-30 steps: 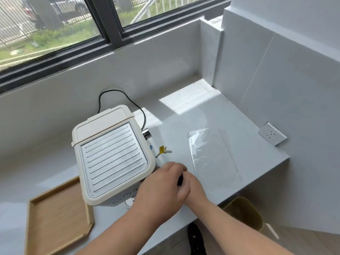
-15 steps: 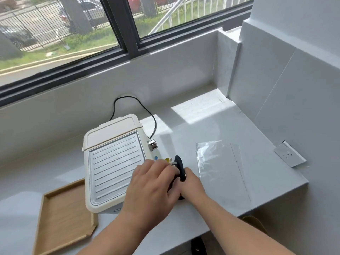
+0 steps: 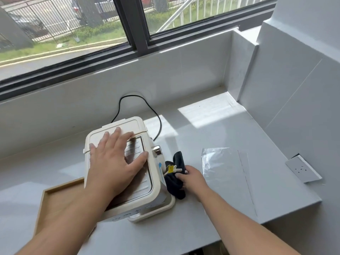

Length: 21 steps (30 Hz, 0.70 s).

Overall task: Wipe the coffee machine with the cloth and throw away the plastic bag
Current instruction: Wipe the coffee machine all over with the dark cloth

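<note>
A cream coffee machine [image 3: 156, 192] stands on the white counter. My left hand [image 3: 112, 161] lies flat on its ribbed top, fingers spread. My right hand [image 3: 193, 178] grips a dark cloth [image 3: 175, 183] and presses it against the machine's right side, below a metal knob [image 3: 157, 149]. A small yellow tag with a white stub sticks out over the cloth. A clear plastic bag [image 3: 226, 172] lies flat on the counter to the right of my right hand, untouched.
A wooden tray [image 3: 55, 197] sits left of the machine, partly under my left forearm. A black power cord [image 3: 139, 103] loops behind the machine to the wall. A wall socket [image 3: 302, 169] is on the right wall. The counter edge [image 3: 276, 220] runs front right.
My left hand left the front of the machine and now rests flat on its top. My right hand with the cloth moved onto the machine's right side. The camera view tilted up.
</note>
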Each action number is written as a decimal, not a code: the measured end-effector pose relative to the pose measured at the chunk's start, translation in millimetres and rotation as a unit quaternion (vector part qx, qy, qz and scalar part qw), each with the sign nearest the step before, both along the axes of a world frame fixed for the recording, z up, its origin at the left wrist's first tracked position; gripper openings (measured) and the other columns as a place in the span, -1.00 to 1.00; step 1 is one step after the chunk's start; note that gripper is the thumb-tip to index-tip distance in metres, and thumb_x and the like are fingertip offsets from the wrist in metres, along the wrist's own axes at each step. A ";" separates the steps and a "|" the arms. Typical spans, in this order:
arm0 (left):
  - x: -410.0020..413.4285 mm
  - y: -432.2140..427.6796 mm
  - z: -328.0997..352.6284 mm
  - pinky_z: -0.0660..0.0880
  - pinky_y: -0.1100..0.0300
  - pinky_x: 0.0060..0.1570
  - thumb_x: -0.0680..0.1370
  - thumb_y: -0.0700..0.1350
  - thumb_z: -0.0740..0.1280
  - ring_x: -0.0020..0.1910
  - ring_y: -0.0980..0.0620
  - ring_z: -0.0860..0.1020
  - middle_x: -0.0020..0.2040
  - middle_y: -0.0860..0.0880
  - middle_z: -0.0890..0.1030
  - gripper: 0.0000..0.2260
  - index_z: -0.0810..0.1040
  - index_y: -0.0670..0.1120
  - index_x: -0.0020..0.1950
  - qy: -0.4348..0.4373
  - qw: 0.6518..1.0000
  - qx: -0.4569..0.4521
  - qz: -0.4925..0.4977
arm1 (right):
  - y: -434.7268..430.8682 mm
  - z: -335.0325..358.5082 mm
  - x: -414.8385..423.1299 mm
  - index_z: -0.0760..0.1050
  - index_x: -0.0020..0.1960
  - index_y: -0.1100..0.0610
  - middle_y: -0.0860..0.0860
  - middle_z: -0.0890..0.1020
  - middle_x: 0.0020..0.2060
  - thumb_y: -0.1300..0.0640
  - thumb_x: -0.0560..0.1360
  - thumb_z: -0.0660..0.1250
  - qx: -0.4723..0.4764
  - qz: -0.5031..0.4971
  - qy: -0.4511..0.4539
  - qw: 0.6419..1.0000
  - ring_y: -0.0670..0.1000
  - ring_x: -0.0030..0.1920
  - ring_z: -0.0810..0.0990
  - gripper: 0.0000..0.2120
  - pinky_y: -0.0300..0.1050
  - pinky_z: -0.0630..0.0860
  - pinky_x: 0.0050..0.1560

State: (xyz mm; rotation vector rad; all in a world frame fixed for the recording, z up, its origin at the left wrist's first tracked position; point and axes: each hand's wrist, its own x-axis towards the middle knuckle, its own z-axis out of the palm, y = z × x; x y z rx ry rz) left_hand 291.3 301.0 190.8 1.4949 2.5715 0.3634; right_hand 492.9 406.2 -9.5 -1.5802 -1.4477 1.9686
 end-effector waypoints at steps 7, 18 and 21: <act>-2.0 1.5 -6.8 -0.13 -0.25 0.62 0.46 0.52 0.08 0.68 -0.01 -0.02 0.69 0.09 0.14 -0.29 0.24 0.26 0.55 0.022 1.000 -0.010 -0.005 | 32.3 -1.9 -22.1 0.66 0.02 0.18 0.10 0.67 -0.28 0.30 0.59 0.38 -0.115 -0.022 0.070 0.991 0.01 -0.36 0.63 -0.90 -0.11 0.59 -0.32; 0.0 2.6 -5.4 -0.23 -0.16 0.62 0.44 0.52 0.06 0.68 0.04 -0.12 0.70 0.12 0.07 -0.29 0.19 0.29 0.55 0.016 1.000 -0.011 -0.004 | 75.6 15.1 -79.8 0.54 0.23 0.11 0.20 0.70 0.07 0.25 0.66 0.23 -0.080 0.051 0.054 0.994 0.22 0.06 0.71 -0.80 0.13 0.70 -0.01; 0.9 1.6 -5.3 -0.25 -0.17 0.62 0.44 0.53 0.05 0.67 0.06 -0.15 0.70 0.13 0.04 -0.27 0.19 0.28 0.56 0.016 1.000 -0.014 -0.001 | 78.8 29.6 -95.1 0.54 0.16 0.04 0.17 0.70 0.05 0.20 0.61 0.23 -0.047 0.073 0.043 0.995 0.19 0.02 0.70 -0.81 0.03 0.66 -0.13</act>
